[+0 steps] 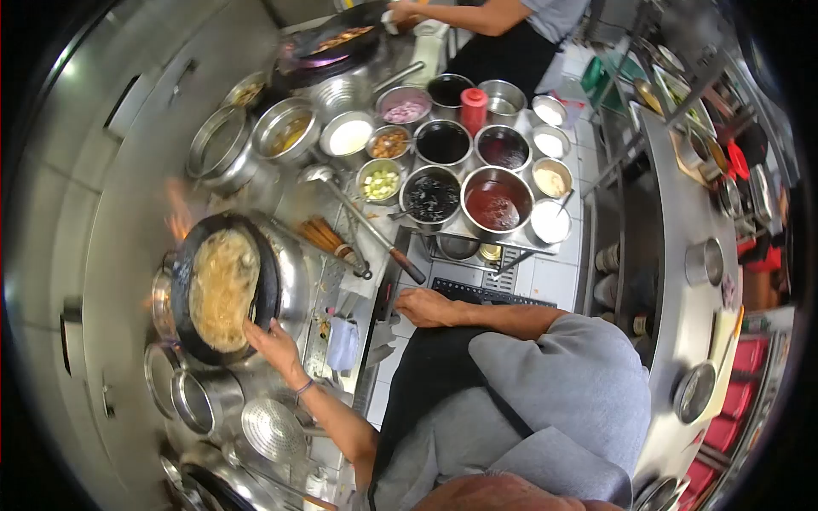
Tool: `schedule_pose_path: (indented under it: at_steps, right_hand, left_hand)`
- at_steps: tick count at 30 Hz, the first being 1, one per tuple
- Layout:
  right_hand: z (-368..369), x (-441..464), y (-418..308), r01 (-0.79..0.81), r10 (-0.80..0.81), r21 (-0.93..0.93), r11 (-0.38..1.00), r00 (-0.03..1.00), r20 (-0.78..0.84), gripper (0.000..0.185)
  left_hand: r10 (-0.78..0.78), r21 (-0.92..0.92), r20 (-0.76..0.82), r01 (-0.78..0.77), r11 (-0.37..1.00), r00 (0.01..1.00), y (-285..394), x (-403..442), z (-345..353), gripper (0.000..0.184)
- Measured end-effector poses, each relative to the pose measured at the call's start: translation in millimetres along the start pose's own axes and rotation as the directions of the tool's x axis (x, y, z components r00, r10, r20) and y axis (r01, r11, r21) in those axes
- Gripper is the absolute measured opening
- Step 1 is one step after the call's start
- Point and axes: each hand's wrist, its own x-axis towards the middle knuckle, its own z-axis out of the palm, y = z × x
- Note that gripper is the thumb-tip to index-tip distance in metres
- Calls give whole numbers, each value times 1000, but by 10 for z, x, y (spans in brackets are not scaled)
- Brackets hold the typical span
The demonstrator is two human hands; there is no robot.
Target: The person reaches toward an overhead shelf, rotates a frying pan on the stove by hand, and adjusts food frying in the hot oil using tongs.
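In the head view, my left hand (274, 347) is at the near rim of a dark wok (271, 271) on the stove. Its fingers are stretched out, and I cannot tell if they touch the rim. A broad, pale golden layer of food (223, 289) fills most of the wok. My right hand (423, 307) is curled at the stove's front edge; whatever lies in its fingers is hidden. Above it, a long-handled ladle (366, 213) rests across the counter, its wooden grip pointing towards that hand. A bamboo wok brush (328, 241) lies beside the ladle.
Flames (178, 223) rise behind the wok. Pots of dark liquid (443, 141) and red sauce (497, 204) crowd the stand ahead, beside a red bottle (474, 111). A perforated strainer (273, 431) lies left. Another person's arm (477, 15) is at a farther wok (341, 41).
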Motion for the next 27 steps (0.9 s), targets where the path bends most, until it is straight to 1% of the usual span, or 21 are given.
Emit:
schedule_pose_path:
  at_steps: [3, 5, 8, 9, 10, 14, 16, 18, 22, 25, 26, 27]
  right_hand:
    - [125, 92, -64, 66, -64, -24, 998, 995, 82, 18]
    - [188, 139, -117, 105, -100, -24, 994, 983, 156, 17]
    - [276, 190, -173, 143, -139, -1, 990, 965, 221, 16]
    - [315, 203, -189, 157, -155, 13, 988, 957, 243, 16]
    - [341, 226, -202, 182, -180, 16, 983, 949, 260, 17]
    - [395, 329, -175, 228, -221, 2, 974, 941, 258, 18]
    - [426, 365, -164, 243, -235, 1, 970, 939, 252, 18]
    - [442, 396, -190, 265, -259, 12, 964, 934, 244, 18]
    - [503, 443, -204, 290, -274, -16, 957, 920, 281, 19]
    - [409, 449, -274, 252, -232, -22, 967, 917, 324, 18]
    - [411, 426, -260, 248, -229, -25, 968, 925, 305, 17]
    - [408, 426, -239, 250, -231, -32, 968, 930, 285, 17]
  left_hand:
    - [-13, -90, -2, 12, 996, 1000, 84, -6, -64, 65]
    - [-13, -71, -46, 10, 997, 999, -23, -25, 21, 65]
    - [-74, -62, -36, 72, 995, 997, -100, -62, 89, 64]
    - [-29, -111, -52, 23, 994, 998, -32, -52, 18, 65]
    - [-47, -110, -51, 41, 993, 998, 13, -53, -28, 65]
    - [-114, -183, -22, 108, 977, 993, 37, -58, -83, 67]
    - [-114, -178, -34, 106, 978, 993, 59, -64, -79, 67]
    - [-135, -163, -25, 130, 978, 990, 75, -66, -79, 66]
    - [-101, -135, -83, 89, 987, 991, 49, -106, 15, 68]
    - [-85, -74, -61, 80, 994, 995, 114, -116, -25, 70]
    - [-115, -74, -36, 112, 991, 993, 162, -106, -56, 72]
    - [-112, -45, -36, 110, 993, 993, 171, -92, -35, 73]
